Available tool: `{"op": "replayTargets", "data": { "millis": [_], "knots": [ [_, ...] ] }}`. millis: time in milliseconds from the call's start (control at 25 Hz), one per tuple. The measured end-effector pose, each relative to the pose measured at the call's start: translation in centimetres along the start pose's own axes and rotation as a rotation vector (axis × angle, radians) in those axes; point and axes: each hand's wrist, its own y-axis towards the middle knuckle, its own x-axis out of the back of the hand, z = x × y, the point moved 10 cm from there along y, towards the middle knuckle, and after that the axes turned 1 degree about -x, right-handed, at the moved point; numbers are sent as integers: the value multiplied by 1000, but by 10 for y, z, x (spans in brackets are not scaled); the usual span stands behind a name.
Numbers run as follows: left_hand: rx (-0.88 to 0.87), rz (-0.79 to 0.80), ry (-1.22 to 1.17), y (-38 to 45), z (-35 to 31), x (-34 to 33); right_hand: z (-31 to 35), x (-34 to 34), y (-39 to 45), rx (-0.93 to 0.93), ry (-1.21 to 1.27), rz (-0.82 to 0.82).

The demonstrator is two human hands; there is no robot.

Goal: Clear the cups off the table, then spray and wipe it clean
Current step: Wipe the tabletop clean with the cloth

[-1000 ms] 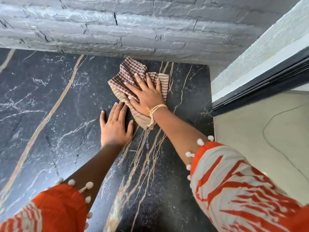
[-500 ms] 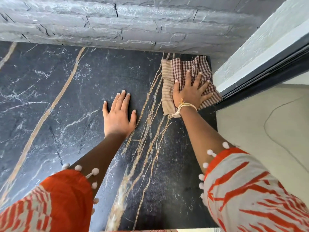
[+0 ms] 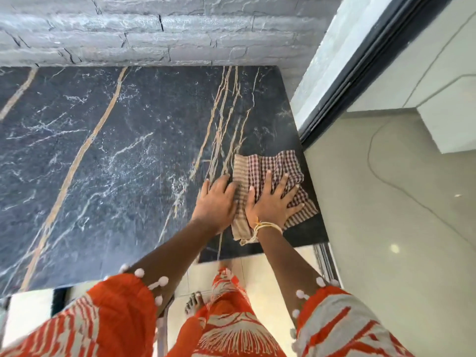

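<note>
A checked brown-and-cream cloth (image 3: 268,166) lies flat on the black marble table (image 3: 116,155) near its front right corner. My right hand (image 3: 273,202) presses on the cloth with fingers spread and straight. My left hand (image 3: 215,202) lies flat on the tabletop right beside it, its fingertips touching the cloth's left striped edge. No cups or spray bottle are in view.
A grey stone-brick wall (image 3: 154,32) runs along the table's far edge. A black-framed glass door (image 3: 355,73) stands close to the right edge. Pale floor tiles (image 3: 399,228) lie right of and below the table. My foot (image 3: 193,304) stands by the front edge.
My right hand has dragged the cloth from the far right corner down along the right edge toward me. My left hand slid right and now touches the cloth. The view tilted down.
</note>
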Motion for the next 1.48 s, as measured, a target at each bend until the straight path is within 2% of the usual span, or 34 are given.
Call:
{"op": "replayTargets", "data": {
  "millis": [240,360,440,520,600,680,760,840,880,960,1080,1160,1280,1400,1480],
  "knots": [
    [-37,22,32,-97,-28,-24,-33,-15,-86,81,-73,-18],
    [-7,13,-2,-128,-33,-33,-37,-2,-117,163,-68,-162],
    [30,-45,-67,-142,-36,-33,-37,9,-130,264,24,-264],
    [111,-98,-160,-158,-36,-37,-46,17,-138,313,217,-276],
    [185,-144,-269,-174,-36,-42,-60,9,-138,220,576,-111],
    [289,-238,-433,-191,-35,-44,-80,-11,-146,-48,1094,202],
    [494,-352,-607,-210,-26,-46,-86,-28,-174,-272,1492,583],
    [735,-302,-1021,-227,-24,-69,-91,-32,-208,-365,1658,867],
    [804,-183,-1298,-232,-34,-85,-96,-31,-221,-407,1694,920],
    [821,74,-1607,-249,-66,-97,-97,-37,-243,-441,1716,1006],
    [735,176,-1835,-281,-101,-90,-81,-51,-281,-412,1594,1101],
    [737,159,-1909,-306,-104,-89,-67,-57,-309,-375,1411,1110],
    [781,121,-1923,-340,-91,-92,-43,-86,-323,-296,1197,1026],
    [829,-26,-1937,-377,-54,-97,-25,-85,-345,-202,968,905],
    [881,-122,-1825,-403,-21,-103,-14,-80,-360,-162,883,807]
  ]
}}
